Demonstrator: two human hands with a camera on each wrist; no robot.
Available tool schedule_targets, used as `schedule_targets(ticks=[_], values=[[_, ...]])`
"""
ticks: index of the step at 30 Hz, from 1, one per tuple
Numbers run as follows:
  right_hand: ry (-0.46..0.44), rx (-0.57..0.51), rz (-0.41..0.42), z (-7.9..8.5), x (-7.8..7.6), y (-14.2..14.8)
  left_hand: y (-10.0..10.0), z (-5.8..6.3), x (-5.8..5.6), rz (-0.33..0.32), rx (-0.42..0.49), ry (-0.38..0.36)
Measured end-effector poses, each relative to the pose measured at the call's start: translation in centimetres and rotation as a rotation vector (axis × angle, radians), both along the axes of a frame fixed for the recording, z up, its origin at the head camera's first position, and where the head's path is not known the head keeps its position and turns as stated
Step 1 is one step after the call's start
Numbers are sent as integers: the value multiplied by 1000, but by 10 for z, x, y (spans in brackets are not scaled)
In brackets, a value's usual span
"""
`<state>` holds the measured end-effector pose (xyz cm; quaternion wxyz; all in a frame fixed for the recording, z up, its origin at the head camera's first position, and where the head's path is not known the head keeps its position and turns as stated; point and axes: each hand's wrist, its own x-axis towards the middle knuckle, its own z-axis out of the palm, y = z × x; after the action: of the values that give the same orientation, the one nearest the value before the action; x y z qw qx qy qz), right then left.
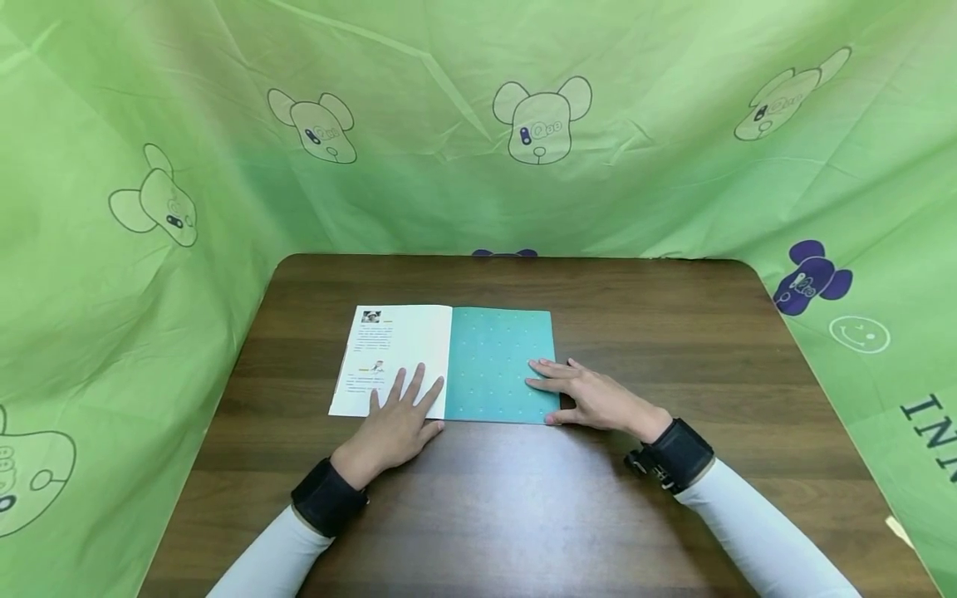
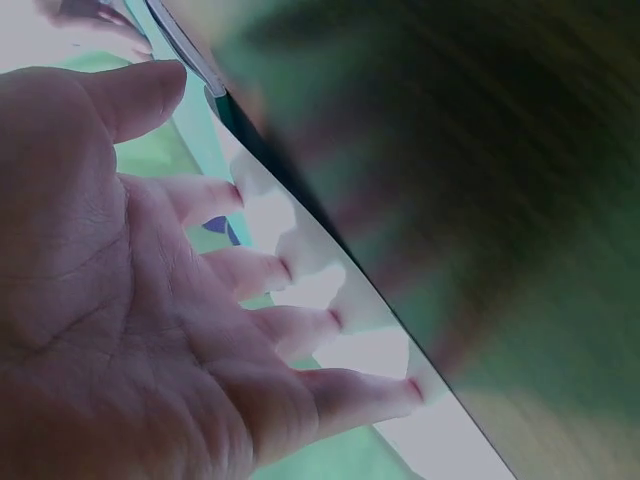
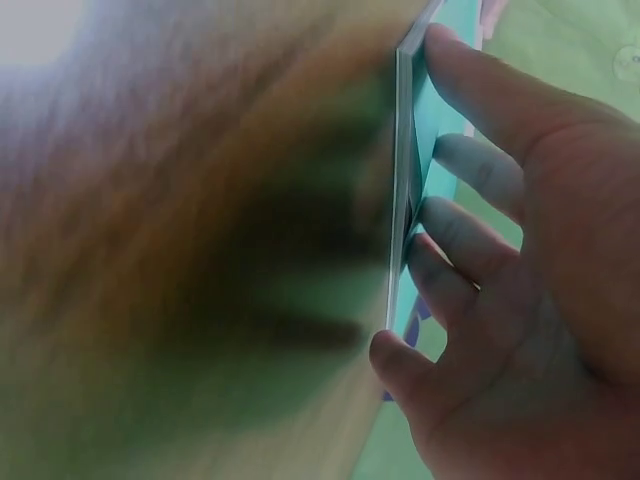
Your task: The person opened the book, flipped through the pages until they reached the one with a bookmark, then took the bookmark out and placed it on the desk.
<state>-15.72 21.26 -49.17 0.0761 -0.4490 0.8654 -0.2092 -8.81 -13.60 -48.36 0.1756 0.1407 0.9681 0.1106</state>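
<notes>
An open book [image 1: 499, 349] lies flat on the table, a white printed page [image 1: 404, 340] on its left side and a teal dotted page on its right. My left hand [image 1: 396, 428] rests with spread fingers on the lower part of the white page, its thumb near the book's bottom edge. In the left wrist view its fingertips [image 2: 330, 318] touch the page. At the right edge of the teal page is my right hand [image 1: 591, 397], its extended fingers on the page and thumb at the lower right corner. In the right wrist view, the fingertips [image 3: 440, 150] touch the teal surface.
The brown wooden table [image 1: 673, 332] spreads around the book on all sides. A green cloth [image 1: 419, 191] with printed bear heads hangs behind it and at both sides. A small pale object [image 1: 899, 530] lies at the table's right edge.
</notes>
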Motion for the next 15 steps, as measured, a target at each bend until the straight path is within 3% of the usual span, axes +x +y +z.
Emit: schedule_targets(ticks=[15], values=[[26,-4,-12,-1,-8,15,19,2,-4,-2,-13,-32]])
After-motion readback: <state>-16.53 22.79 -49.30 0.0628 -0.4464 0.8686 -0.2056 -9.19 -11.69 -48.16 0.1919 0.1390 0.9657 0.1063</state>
